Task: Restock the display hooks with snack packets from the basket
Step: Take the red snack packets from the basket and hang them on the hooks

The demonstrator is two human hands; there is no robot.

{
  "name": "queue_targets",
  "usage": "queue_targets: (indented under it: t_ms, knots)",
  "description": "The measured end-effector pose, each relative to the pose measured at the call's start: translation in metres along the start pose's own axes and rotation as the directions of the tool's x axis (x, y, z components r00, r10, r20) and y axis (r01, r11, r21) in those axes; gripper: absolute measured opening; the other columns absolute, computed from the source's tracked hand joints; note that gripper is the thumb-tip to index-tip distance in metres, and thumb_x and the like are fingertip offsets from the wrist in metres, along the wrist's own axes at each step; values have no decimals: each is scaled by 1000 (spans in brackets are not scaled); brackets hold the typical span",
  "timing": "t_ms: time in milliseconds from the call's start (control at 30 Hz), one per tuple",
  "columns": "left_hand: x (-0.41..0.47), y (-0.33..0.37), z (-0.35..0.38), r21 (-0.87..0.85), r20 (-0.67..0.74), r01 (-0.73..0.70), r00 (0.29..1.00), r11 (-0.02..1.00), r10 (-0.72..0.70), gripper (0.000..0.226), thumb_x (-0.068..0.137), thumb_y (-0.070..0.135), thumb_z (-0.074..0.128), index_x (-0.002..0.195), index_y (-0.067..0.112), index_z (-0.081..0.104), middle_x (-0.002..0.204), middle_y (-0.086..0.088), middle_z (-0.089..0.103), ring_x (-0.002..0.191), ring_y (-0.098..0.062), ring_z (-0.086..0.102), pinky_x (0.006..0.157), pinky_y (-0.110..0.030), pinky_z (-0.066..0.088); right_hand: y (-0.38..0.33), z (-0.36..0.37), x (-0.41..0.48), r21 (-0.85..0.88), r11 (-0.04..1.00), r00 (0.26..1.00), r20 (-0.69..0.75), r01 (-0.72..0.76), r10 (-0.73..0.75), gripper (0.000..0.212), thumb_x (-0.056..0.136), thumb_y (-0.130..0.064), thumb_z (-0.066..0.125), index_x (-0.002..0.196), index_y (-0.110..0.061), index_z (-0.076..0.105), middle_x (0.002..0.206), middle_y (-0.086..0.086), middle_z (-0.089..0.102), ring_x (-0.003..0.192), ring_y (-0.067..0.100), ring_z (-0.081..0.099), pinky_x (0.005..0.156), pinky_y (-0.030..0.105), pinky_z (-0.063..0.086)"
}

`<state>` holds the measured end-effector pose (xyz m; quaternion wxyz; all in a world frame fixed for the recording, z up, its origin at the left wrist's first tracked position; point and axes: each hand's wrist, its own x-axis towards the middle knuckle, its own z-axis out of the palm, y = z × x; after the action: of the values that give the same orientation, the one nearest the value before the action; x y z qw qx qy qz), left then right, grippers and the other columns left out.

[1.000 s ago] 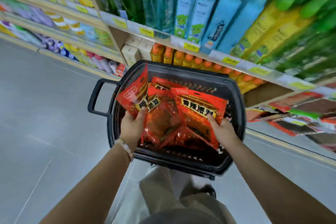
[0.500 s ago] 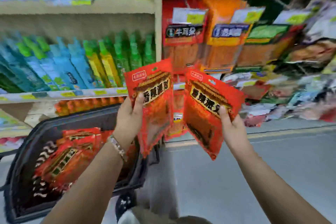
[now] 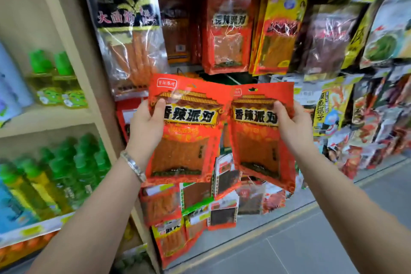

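My left hand (image 3: 145, 127) grips a red snack packet (image 3: 186, 135) by its left edge, thumb on the front. My right hand (image 3: 291, 127) grips a second, matching red packet (image 3: 258, 140) by its upper right edge. Both packets are upright, side by side, their inner edges touching, held up in front of the hanging display. Just above them hangs a matching red packet (image 3: 226, 33) on the display. A dark gap (image 3: 235, 78) shows between that packet and the ones I hold. The basket is out of view.
Hanging snack packets cover the wall ahead and to the right, among them a large clear-and-black one (image 3: 129, 35) and a yellow one (image 3: 280, 33). A beige shelf upright (image 3: 73, 55) divides off shelves of green-capped bottles (image 3: 66, 176) at left. Grey floor (image 3: 311, 240) lies lower right.
Both hands have lifted a packet each out of the basket and raised them to the hanging display. The view has swung up and right, leaving the basket out of frame.
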<state>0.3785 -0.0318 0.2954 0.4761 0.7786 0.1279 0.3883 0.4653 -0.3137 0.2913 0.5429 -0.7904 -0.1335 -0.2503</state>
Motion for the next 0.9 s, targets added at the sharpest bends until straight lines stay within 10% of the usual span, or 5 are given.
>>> queue_targets:
  t_ms: [67,233,433,600,900]
  knots:
    - [27,17,15,-31,-44,-47,998,998,46,15,93,40,51,87,27,56,74,23,55,68,15,53,60,-3,36,-6,4,40,62,998,1000,-21,-11,13,20,95,-32,51,81,-21,60,65,-5,51,49,-2,43,44,11,31]
    - [87,44,46,-162,-42,-69,997,984,63,14,87,50,51,85,39,60,84,12,66,83,-10,64,73,-33,49,-17,14,127,222,975,993,-105,-27,51,30,94,-35,53,68,-22,44,61,-9,38,48,-6,38,48,10,31]
    - [130,56,65,-264,-12,-72,997,962,71,16,83,49,52,89,39,63,91,8,70,86,-14,66,83,-49,53,-29,18,201,429,902,993,-72,-52,92,61,77,-52,59,122,-11,58,126,12,60,117,28,56,100,47,45]
    - [149,68,74,-318,10,-29,999,947,34,16,89,37,55,79,44,65,81,12,69,81,-14,66,77,-46,56,-39,29,244,577,816,996,-34,-48,82,11,83,-29,63,82,-20,68,83,0,69,81,21,64,79,39,50]
    - [160,89,95,-394,26,6,1000,919,5,10,92,31,56,98,29,64,104,-4,71,97,-25,67,88,-52,52,-35,41,292,635,764,993,102,-115,64,8,84,-20,63,76,-20,62,70,-5,68,69,15,65,73,35,52]
